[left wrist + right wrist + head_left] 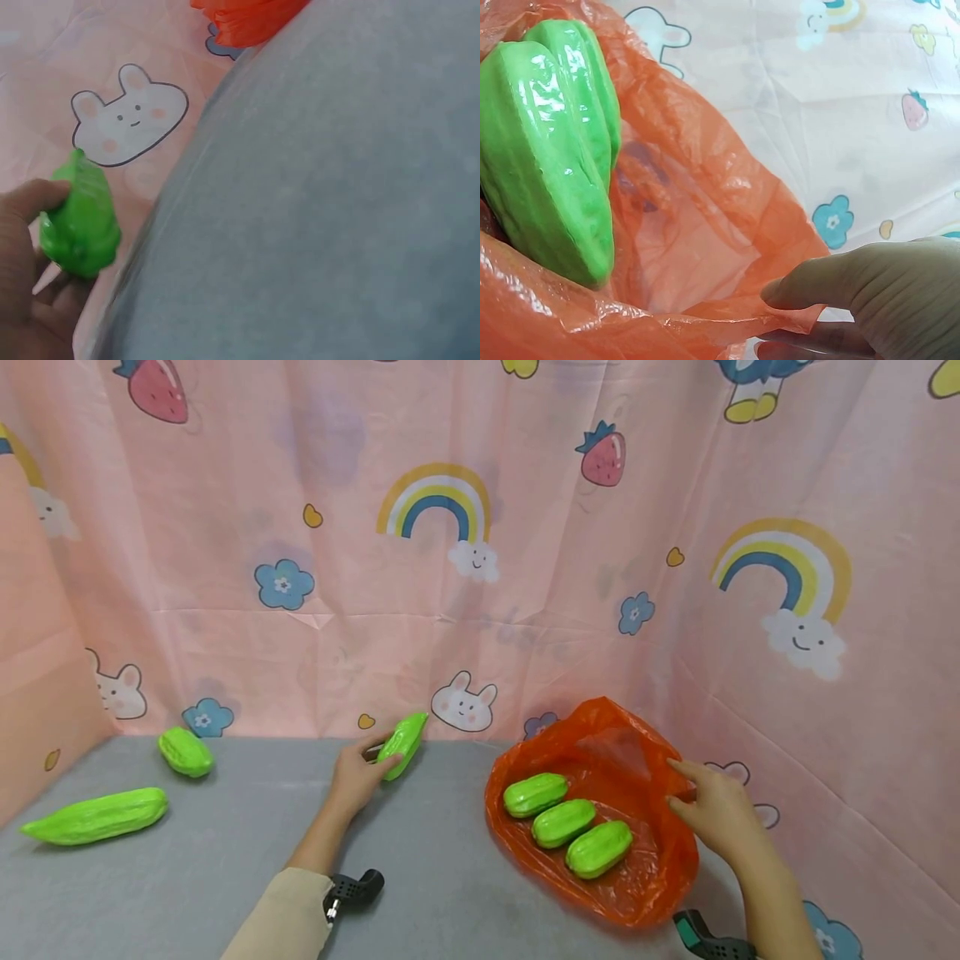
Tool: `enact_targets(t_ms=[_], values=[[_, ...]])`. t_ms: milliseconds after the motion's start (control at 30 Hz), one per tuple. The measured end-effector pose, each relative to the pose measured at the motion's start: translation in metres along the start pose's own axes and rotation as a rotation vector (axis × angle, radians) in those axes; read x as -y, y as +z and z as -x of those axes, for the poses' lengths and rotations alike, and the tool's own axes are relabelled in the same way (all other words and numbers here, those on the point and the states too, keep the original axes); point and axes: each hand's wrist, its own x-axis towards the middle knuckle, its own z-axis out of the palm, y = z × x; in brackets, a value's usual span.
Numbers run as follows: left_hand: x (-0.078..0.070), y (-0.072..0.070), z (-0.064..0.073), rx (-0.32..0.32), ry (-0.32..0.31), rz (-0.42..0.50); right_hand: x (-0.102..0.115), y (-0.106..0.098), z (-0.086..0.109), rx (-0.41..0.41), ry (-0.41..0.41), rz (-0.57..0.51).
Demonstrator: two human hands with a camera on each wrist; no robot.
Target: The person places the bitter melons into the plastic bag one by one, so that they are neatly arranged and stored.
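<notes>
My left hand (356, 777) grips a glossy green ridged gourd (406, 745) with one pointed end, thumb on one side and fingers on the other. The left wrist view shows the same gourd (84, 221) tilted up in the hand, in front of the pink backdrop. On the right, my right hand (716, 806) pinches the rim of a red plastic bag (637, 893) between thumb and fingers. Inside the spread-mouthed bag, three green gourds (564, 823) lie side by side. Up close in the right wrist view, their ridged, shiny skin (547, 165) shows.
Toward the left of the grey table (247, 827) lie a long pointed green gourd (97, 817) and a shorter one (185, 752) behind it. A pink cartoon-print curtain (360, 652) stands along the back and both sides. Black straps and devices (352, 892) sit at the wrists.
</notes>
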Motion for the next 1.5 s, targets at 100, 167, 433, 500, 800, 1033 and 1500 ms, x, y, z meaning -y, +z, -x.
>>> enact_targets(t_ms=[100, 167, 433, 500, 800, 1033, 1500], values=[[-0.010, 0.003, 0.000, -0.010, 0.015, 0.036, 0.000, 0.000, 0.000, -0.005, -0.002, -0.003], [-0.016, 0.005, 0.001, -0.017, 0.030, 0.049, 0.000, -0.001, 0.000, -0.006, -0.005, -0.006], [-0.037, 0.016, 0.001, -0.021, 0.082, 0.109, 0.000, -0.002, 0.001, 0.001, 0.003, -0.019], [-0.045, 0.019, 0.001, -0.006, 0.093, 0.111, -0.001, -0.003, 0.000, 0.000, 0.001, -0.018], [-0.079, 0.035, 0.010, 0.102, 0.140, 0.123, -0.002, -0.005, 0.002, 0.012, 0.000, -0.002], [-0.100, 0.040, 0.017, 0.111, 0.179, 0.105, 0.003, -0.003, -0.002, 0.021, -0.011, -0.010], [-0.138, 0.074, 0.021, 0.223, 0.169, 0.092, -0.002, -0.009, 0.002, -0.002, 0.024, -0.002]])
